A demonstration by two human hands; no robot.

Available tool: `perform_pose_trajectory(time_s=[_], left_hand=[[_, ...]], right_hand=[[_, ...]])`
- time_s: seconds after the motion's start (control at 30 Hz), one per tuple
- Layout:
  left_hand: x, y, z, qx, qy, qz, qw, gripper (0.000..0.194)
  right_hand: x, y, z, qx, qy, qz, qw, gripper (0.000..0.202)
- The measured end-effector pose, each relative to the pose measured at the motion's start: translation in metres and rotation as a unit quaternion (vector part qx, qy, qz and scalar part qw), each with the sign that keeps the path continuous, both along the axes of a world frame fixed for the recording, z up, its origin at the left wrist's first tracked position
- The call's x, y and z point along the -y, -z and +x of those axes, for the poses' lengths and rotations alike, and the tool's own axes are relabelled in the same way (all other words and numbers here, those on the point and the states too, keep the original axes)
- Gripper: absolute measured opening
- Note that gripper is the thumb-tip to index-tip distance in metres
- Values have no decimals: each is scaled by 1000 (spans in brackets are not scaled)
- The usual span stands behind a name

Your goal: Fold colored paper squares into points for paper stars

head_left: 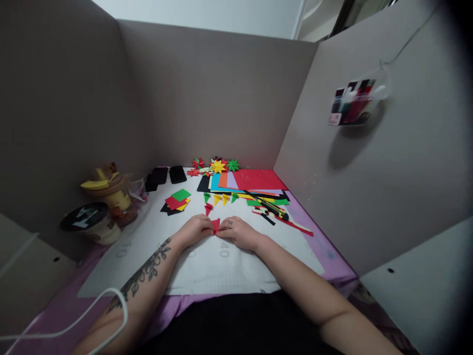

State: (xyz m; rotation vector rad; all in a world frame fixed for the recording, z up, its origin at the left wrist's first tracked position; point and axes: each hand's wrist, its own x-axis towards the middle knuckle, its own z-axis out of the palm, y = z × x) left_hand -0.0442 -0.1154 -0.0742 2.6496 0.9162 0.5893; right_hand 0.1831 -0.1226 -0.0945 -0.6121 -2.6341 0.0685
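Note:
A small folded piece of red paper is held between my two hands over the white sheet. My left hand pinches its left side, fingers closed. From the other side, the closed fingers of my right hand grip the right edge of the same piece. Just beyond my hands lies a folded red piece, with folded green pieces and yellow pieces in a row behind it. Paper squares in red, green, yellow and black lie to the left.
Folded paper stars and coloured sheets lie at the back. A cutter and paper strips are on the right. Pots stand at the left. A white cable crosses my left forearm. Walls enclose the table.

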Motion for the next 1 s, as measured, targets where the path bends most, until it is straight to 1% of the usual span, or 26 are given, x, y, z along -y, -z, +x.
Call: perform_pose_trajectory(time_s=[0.2, 0.33, 0.47, 0.6, 0.77, 0.9, 1.0], left_hand=[[-9, 2, 0, 7, -35, -29, 999, 19], [-12, 4, 6, 0, -86, -36, 996, 22], [-12, 6, 11, -11, -130, -39, 991, 23], [-13, 7, 13, -24, -142, -45, 989, 21], [-15, 9, 13, -30, -147, -44, 988, 19], [-15, 9, 14, -35, -149, -43, 987, 19], [-15, 10, 14, -37, -152, -41, 987, 19]], right_hand=[[4, 0, -2, -30, -16, -44, 998, 17], [3, 5, -3, -53, -21, -77, 995, 23], [2, 7, -3, -72, -20, -90, 993, 27], [3, 4, -3, -103, -24, -97, 990, 29], [5, 0, -3, -110, -19, -98, 989, 32], [4, 2, -3, -116, -3, -78, 990, 30], [3, 5, -4, -112, -6, -75, 991, 30]])
